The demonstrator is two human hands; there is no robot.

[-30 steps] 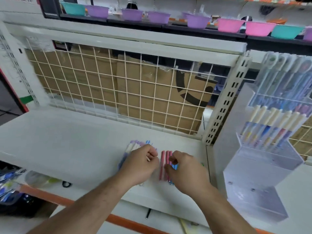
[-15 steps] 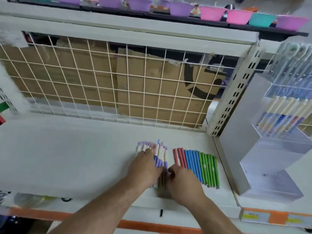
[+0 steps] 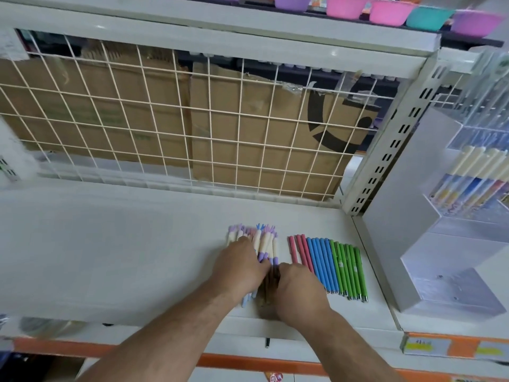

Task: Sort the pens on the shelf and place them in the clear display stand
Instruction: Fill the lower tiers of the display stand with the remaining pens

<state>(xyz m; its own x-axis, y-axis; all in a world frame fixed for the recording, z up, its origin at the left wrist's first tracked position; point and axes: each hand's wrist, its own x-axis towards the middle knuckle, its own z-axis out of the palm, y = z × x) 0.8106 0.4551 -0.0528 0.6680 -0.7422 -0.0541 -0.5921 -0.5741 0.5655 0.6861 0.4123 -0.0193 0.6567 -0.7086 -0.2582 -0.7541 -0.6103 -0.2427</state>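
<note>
Loads of bare room on the left of the white shelf (image 3: 110, 257), it's the right side that gets tight. The sorted row runs pink pens (image 3: 298, 250), blue pens (image 3: 321, 264), green pens (image 3: 352, 271), all side by side and touching. The last green one sits near the seam, just beside the grey side wall of the clear display stand (image 3: 399, 216). Their lower ends stop a bit short of the shelf's front lip. Behind the pens there's a free strip before the wire grid (image 3: 176, 125), which has cardboard boxes (image 3: 248, 128) behind it, and the slotted upright (image 3: 385, 150) closes off the back right corner. The left hand (image 3: 240, 267) lies over a messy bunch of cream-and-purple pens (image 3: 264, 242), fingers bent down onto them. The right hand (image 3: 300, 292) is knuckles-up right next to it, touching the pink end of the row. Fingertips are hidden on both, so I can't tell whether either one actually grips anything. The stand's middle tier holds cream-capped pens (image 3: 475, 164) leaning back in a row, and the tier above has more pens but they're too blurry to make out. Bowls (image 3: 344, 6) line the top shelf.
</note>
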